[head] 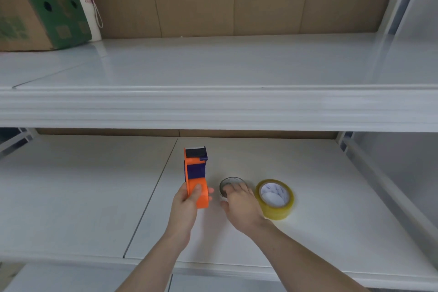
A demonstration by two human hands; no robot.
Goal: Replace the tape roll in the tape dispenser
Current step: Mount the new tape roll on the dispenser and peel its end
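Note:
An orange tape dispenser (pixel 195 173) with a dark blue inner part and a black blade end stands on the lower white shelf. My left hand (pixel 187 204) grips its near end, thumb on the side. To its right lies an empty tape core (pixel 231 182), a thin pale ring, and my right hand (pixel 239 204) rests on it with fingers over its near rim. Right of that sits a full yellowish tape roll (pixel 275 199), flat on the shelf, just beside my right hand.
The lower shelf (pixel 94 197) has a seam running diagonally left of the dispenser. The upper shelf's thick front edge (pixel 213 106) overhangs above. A green and brown cardboard box (pixel 40 5) and a white bag (pixel 88 5) stand at the upper shelf's back left.

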